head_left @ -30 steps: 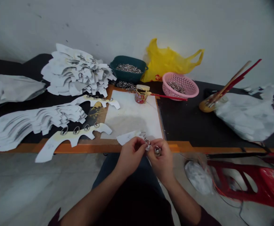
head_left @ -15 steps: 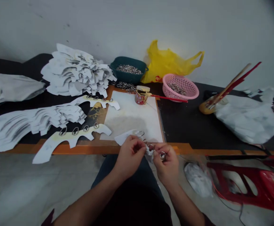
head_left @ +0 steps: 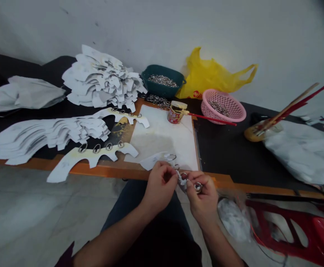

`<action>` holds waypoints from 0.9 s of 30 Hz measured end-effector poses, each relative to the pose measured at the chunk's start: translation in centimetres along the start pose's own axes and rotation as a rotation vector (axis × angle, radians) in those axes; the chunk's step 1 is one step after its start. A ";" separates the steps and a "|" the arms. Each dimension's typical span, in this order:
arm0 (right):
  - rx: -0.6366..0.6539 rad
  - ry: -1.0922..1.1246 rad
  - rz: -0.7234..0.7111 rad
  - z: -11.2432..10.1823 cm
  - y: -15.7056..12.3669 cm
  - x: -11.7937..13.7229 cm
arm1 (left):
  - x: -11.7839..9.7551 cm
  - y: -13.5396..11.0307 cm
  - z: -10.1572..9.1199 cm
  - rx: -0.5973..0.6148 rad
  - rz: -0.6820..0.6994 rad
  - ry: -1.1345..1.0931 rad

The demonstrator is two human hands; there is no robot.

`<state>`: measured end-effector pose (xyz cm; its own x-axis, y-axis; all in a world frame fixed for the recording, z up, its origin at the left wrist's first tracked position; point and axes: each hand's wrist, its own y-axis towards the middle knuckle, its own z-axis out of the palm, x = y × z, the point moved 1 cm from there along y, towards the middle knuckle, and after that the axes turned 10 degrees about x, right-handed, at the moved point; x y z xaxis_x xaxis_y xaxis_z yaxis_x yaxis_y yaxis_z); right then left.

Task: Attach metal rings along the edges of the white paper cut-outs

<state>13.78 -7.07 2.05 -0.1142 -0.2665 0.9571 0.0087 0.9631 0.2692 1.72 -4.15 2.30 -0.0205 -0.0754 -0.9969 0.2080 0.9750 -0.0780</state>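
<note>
My left hand (head_left: 161, 184) and my right hand (head_left: 202, 196) meet at the table's front edge, both pinched on a white cut-out piece (head_left: 156, 160) that carries metal rings (head_left: 173, 157). The piece's free end lies on a white board (head_left: 164, 137). My right hand's fingers also hold a small metal ring (head_left: 198, 186). A finished white piece with several rings (head_left: 92, 157) lies to the left on the orange-edged table (head_left: 100, 170).
Piles of white cut-outs (head_left: 103, 79) (head_left: 50, 133) fill the left. A green basket of rings (head_left: 162, 80), a yellow bag (head_left: 212, 76), a pink basket (head_left: 223, 105) and a glue jar (head_left: 175, 112) with a red brush stand behind. White bags (head_left: 303, 152) and a red stool (head_left: 290, 226) are right.
The view has shifted, so everything sits further right. My right hand has drawn slightly right and down from my left, still on the piece.
</note>
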 end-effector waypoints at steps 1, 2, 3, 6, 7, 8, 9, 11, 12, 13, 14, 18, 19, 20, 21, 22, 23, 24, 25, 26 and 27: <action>0.003 -0.003 -0.003 0.0 0.0 0.0 | 0.1 0.1 -0.1 0.005 0.005 0.012; 0.005 -0.007 -0.004 -0.1 0.1 -0.1 | 0.2 0.2 -0.1 0.014 0.006 0.022; 0.006 -0.010 -0.006 -0.2 0.1 -0.1 | 0.3 0.2 -0.2 0.028 0.005 0.029; 0.028 -0.032 -0.015 -0.5 0.2 -0.2 | 0.6 0.4 -0.3 0.068 0.001 0.054; 0.038 -0.039 -0.018 -0.5 0.3 -0.1 | 0.7 0.5 -0.4 0.074 0.001 0.069; 0.045 -0.043 -0.019 -0.6 0.4 -0.1 | 0.7 0.5 -0.5 0.075 0.002 0.092; 0.049 -0.043 -0.018 -0.6 0.5 -0.1 | 0.7 0.5 -0.7 0.066 0.009 0.124; 0.055 -0.038 -0.005 -0.7 0.7 0.0 | 0.2 0.5 -1.1 0.025 0.065 0.221; 0.063 -0.031 -0.001 -0.7 0.9 0.1 | -0.2 0.6 -1.4 0.007 0.122 0.289; 0.074 -0.022 0.001 -0.8 1.0 0.1 | -0.7 0.8 -1.6 0.005 0.196 0.365; 0.090 -0.012 0.003 -0.8 1.1 0.1 | -1.2 1.1 -1.9 0.029 0.272 0.440; 0.138 -0.003 0.026 -1.1 1.6 -0.1 | -2.6 2.7 -2.8 0.338 0.362 0.607; 0.142 -0.012 0.034 -1.1 1.6 -0.3 | -2.7 3.2 -2.9 0.414 0.334 0.608; 0.143 -0.017 0.040 -1.1 1.7 -0.4 | -2.7 3.6 -3.0 0.472 0.307 0.599; 0.141 -0.016 0.043 -1.1 1.8 -0.5 | -2.6 4.0 -3.0 0.515 0.288 0.587; 0.138 -0.009 0.046 -1.1 1.9 -0.6 | -2.6 4.3 -3.0 0.549 0.279 0.577; 0.133 0.002 0.049 -1.0 2.0 -0.7 | -2.6 4.6 -3.0 0.578 0.279 0.572; 0.126 0.014 0.053 -0.9 2.1 -0.7 | -2.7 4.8 -3.0 0.594 0.288 0.571; 0.114 0.023 0.059 -0.8 2.3 -0.6 | -2.9 4.9 -3.0 0.602 0.299 0.583; 0.105 0.020 0.071 -0.7 2.6 -0.3 | -3.3 5.0 -2.9 0.595 0.307 0.611; 0.096 -0.002 0.092 -0.6 3.0 0.0 | -3.9 5.0 -2.9 0.574 0.306 0.655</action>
<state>14.41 -4.19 2.90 -0.1189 -0.1768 0.9770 -0.0762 0.9827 0.1686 0.00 1.64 5.79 -0.3974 0.4724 -0.7867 0.7452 0.6664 0.0238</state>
